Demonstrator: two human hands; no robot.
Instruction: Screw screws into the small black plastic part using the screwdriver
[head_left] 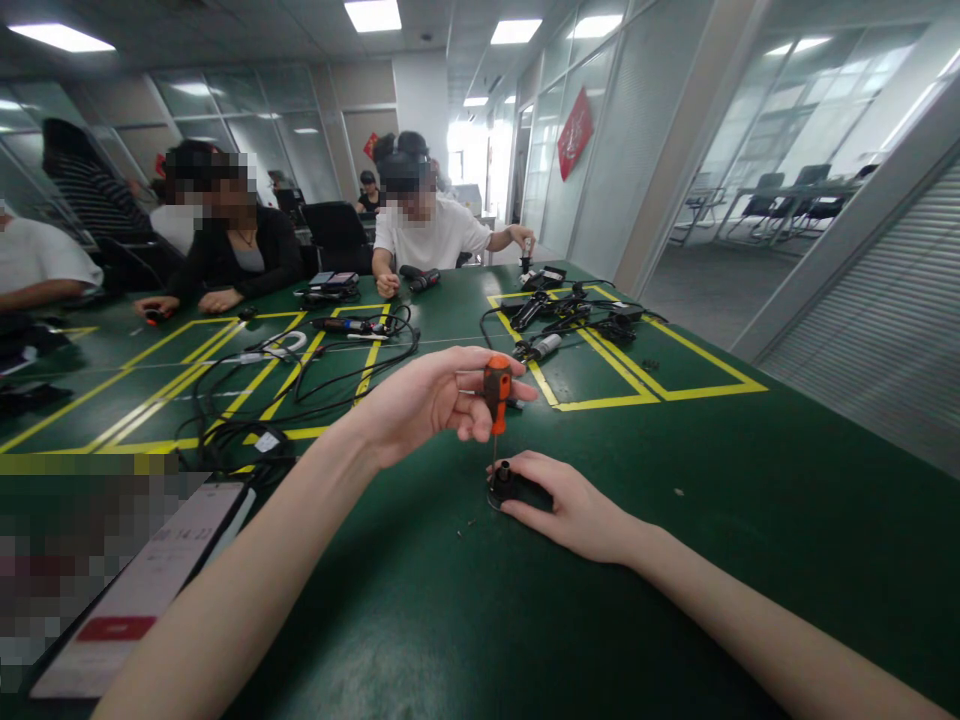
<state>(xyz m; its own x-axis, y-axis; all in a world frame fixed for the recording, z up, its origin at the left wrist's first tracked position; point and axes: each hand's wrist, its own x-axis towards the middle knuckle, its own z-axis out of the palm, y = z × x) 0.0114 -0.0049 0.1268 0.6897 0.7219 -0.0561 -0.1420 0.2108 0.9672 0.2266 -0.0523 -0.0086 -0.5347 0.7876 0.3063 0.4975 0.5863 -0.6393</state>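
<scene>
My left hand (431,400) pinches the orange handle of a small screwdriver (496,395), held upright with its thin shaft pointing down into a small black part (504,482). That black part rests on the green table (675,560) and my right hand (574,505) is closed around it, holding it down. A few tiny screws or specks lie on the table just left of the part.
A phone (142,590) lies at the front left. Black cables (247,400) and tools sprawl across the yellow-taped squares behind my hands. More black devices (570,315) sit at the back right. Several people sit along the far and left edges of the table.
</scene>
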